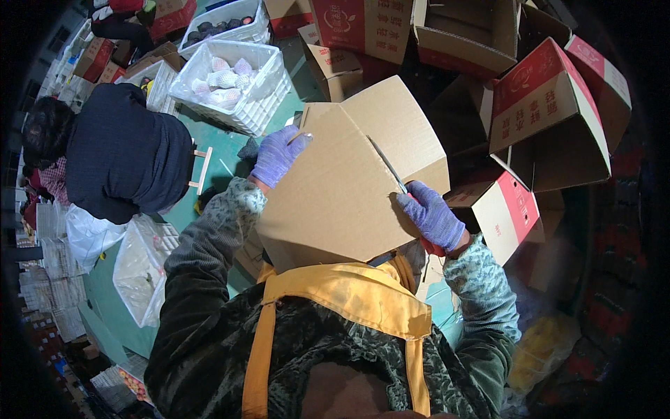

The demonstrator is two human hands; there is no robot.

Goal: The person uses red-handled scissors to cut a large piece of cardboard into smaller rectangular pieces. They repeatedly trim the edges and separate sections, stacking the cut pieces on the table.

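A plain brown cardboard box stands right in front of my body, its broad flaps facing up. A narrow dark gap or thin blade runs along the seam between two flaps; I cannot tell which. My left hand, in a purple knit glove, holds the box's left edge with the thumb over the rim. On the right side, my right hand, gloved alike, is closed around a red-handled tool at the seam. Its fingers cover most of the tool, so its kind is hidden.
Red-printed cartons are piled at the right and far side. White plastic crates with net-wrapped fruit and dark fruit stand at the far left. A person in dark clothing bends beside a small wooden stool. A lined crate sits left.
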